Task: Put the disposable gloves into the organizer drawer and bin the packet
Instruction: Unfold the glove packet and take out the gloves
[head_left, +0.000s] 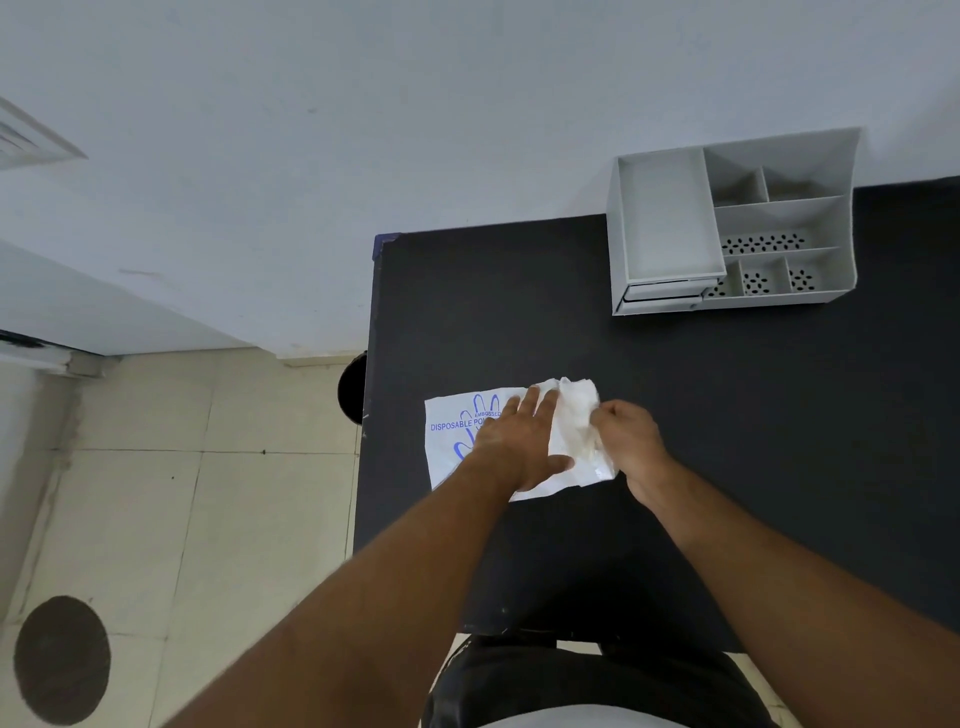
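Note:
A white plastic packet (451, 436) with blue print reading "DISPOSABLE" lies flat near the left edge of the black table (519, 291). My left hand (522, 447) rests flat on it, fingers spread, pressing it down. A bunch of thin translucent gloves (574, 415) sticks out of the packet's right end. My right hand (631, 441) is closed on that bunch at its right side. The grey organizer (841, 208) stands at the table's far right against the wall, its drawers (660, 299) at the lower left front looking closed.
A dark round bin (352, 387) shows partly below the table's left edge on the tiled floor (156, 493). A dark round patch (61, 660) marks the floor at lower left. The white wall (363, 130) runs behind the table.

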